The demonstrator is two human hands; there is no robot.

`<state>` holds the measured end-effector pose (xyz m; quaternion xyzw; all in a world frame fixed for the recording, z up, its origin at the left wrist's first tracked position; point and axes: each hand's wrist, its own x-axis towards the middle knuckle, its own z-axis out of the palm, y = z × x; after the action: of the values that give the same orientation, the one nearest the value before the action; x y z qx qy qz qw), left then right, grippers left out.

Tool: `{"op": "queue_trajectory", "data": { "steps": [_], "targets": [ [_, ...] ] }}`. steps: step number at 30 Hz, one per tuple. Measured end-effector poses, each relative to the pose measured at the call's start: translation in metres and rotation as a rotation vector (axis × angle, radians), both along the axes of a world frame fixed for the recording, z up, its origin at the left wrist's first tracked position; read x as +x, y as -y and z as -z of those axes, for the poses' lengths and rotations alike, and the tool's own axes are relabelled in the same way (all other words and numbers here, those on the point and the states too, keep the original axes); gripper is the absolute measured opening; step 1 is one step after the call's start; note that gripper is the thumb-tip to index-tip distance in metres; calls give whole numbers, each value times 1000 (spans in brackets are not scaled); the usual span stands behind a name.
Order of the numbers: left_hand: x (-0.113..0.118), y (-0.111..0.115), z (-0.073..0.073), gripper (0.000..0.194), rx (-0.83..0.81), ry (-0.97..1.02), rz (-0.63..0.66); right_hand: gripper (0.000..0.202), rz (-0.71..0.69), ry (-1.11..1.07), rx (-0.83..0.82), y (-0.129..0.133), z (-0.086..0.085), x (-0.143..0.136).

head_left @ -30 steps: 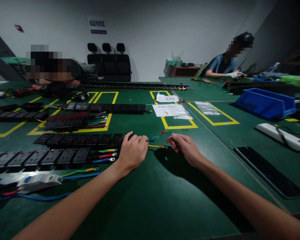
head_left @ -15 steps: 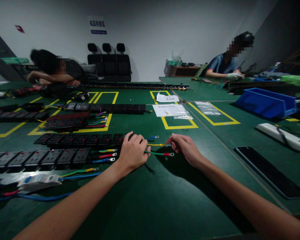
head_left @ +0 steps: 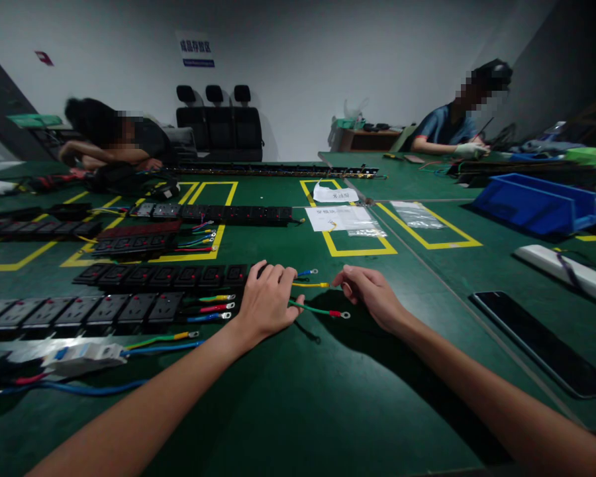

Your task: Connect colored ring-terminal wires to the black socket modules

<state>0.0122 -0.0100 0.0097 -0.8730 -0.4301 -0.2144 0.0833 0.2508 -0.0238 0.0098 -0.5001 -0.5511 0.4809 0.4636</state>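
My left hand (head_left: pixel 271 298) is wrapped over the right end of a black socket strip (head_left: pixel 166 275). From beneath its fingers stick out a blue wire (head_left: pixel 305 272), a yellow wire (head_left: pixel 310 285) and a green wire (head_left: pixel 315 307) with a red sleeve, the blue and green ones showing ring lugs. My right hand (head_left: pixel 365 291) is curled just right of the yellow wire, whose tip lies by its fingertips; whether the fingers pinch that tip is unclear. Nearer on the left lies another socket strip (head_left: pixel 84 311) with three lugged wires.
A white breaker (head_left: pixel 87 358) with wires lies front left. Papers (head_left: pixel 338 218) and a plastic bag (head_left: pixel 417 215) lie beyond my hands. On the right are a phone (head_left: pixel 541 341), a white power strip (head_left: pixel 566 271) and a blue bin (head_left: pixel 536 205). Two people sit across the table.
The green wire's lug has dropped slightly toward me, farther from the yellow wire. The yellow wire's tip is now hidden at my right fingertips. Both hands keep nearly the same place.
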Motion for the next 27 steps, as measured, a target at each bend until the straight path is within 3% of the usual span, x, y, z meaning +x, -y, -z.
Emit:
{"op": "queue_trajectory", "data": {
  "steps": [3, 11, 20, 27],
  "targets": [
    [-1, 1, -1, 40, -8, -15, 6, 50, 4, -10, 16, 2, -1, -1],
    [-1, 2, -5, 36, 4, -12, 5, 38, 113, -116, 58, 7, -7, -6],
    [0, 3, 0, 25, -52, 56, -6, 33, 263, -276, -97, -4, -3, 2],
    [-1, 3, 2, 48, -41, 31, -16, 31, 271, -257, -129, -1, -5, 1]
  ]
}}
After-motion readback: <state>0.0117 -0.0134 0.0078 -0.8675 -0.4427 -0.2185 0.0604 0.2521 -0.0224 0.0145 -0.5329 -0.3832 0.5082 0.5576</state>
